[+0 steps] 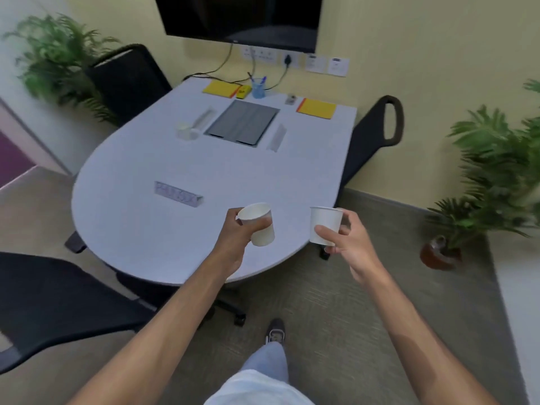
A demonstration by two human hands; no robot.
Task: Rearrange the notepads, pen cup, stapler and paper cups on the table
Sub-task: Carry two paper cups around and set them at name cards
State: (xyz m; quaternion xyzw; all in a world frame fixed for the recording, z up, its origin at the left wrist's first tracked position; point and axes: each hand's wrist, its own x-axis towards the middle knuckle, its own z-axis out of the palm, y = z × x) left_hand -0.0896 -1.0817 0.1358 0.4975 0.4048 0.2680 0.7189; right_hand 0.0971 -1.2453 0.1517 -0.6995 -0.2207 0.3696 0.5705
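Observation:
My left hand (233, 232) grips a white paper cup (260, 226), tilted, above the near edge of the white table (140, 229). My right hand (347, 244) holds a second white paper cup (324, 225) upright, just past the table's near right edge. At the far end lie a yellow notepad (220, 88), a yellow stapler (243, 91) and a blue pen cup (258, 86) with pens. Another yellow notepad (317, 108) lies at the far right. More white paper cups (187, 131) stand at the left of the table's middle.
A grey panel (242, 122) is set into the table's middle, and a name plate (178, 194) stands nearer me. Black chairs stand at the near left (58, 302), far left (128, 80) and right (377, 127). Potted plants (496, 171) flank the room. A screen (242, 19) hangs on the wall.

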